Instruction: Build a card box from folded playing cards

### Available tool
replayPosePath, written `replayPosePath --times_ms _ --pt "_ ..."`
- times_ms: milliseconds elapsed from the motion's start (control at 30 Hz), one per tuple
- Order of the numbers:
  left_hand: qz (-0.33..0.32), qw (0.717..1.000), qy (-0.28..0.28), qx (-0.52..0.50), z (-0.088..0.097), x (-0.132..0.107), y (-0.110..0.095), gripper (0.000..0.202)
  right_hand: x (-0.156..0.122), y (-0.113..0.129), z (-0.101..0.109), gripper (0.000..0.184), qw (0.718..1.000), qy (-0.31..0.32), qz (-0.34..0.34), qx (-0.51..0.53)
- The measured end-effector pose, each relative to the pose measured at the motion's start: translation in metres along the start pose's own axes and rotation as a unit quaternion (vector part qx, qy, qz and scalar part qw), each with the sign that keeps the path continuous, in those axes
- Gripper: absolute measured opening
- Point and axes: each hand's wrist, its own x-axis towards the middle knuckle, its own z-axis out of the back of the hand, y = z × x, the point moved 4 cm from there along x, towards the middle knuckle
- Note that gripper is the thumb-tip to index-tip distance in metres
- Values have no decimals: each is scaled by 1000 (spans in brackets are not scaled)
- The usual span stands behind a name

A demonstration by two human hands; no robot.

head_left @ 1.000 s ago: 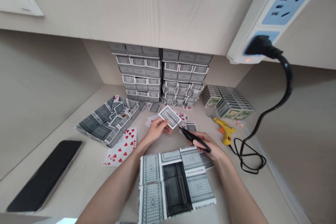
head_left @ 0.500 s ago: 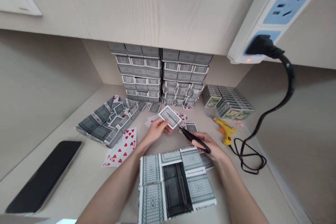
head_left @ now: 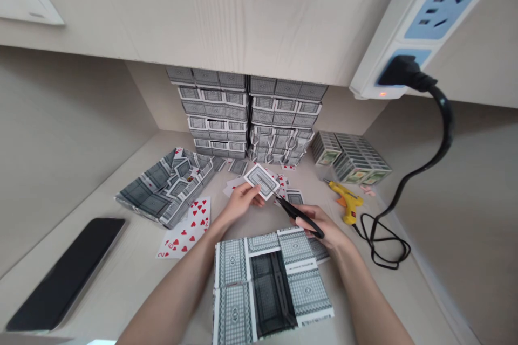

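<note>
Between the thumb and fingers of my left hand (head_left: 243,200) is a playing card (head_left: 259,177), patterned back up. My right hand (head_left: 318,222) grips black-handled scissors (head_left: 297,213), their blades at the card's right part; how far they are parted is hard to see. Close to me, between my forearms, lies a box made of playing cards (head_left: 234,307) with a dark rectangular opening in its top. Loose cards (head_left: 232,184) lie on the table behind and below my hands, and another card partly shows under my right wrist.
Stacked card-built boxes (head_left: 218,110) stand at the back. An open card tray (head_left: 141,191) holding cards, heart cards (head_left: 190,232) and a black phone (head_left: 67,275) are left. Right are a yellow glue gun (head_left: 346,200), its looping cord, card packs (head_left: 360,159) and an overhead power strip (head_left: 429,27).
Almost nothing differs. Both hands keep the card and scissors in nearly the same place, and the view has shifted very slightly.
</note>
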Motion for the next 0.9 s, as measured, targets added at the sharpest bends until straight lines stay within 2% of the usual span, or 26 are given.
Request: replayPosePath --times_ms 567,900 --pt "-7 1000 -1 9 -1 -1 -1 24 -2 -1 0 60 1000 14 -5 24" --pt "-8 1000 6 20 -1 -1 -1 26 -4 5 -3 58 1000 2 -16 24"
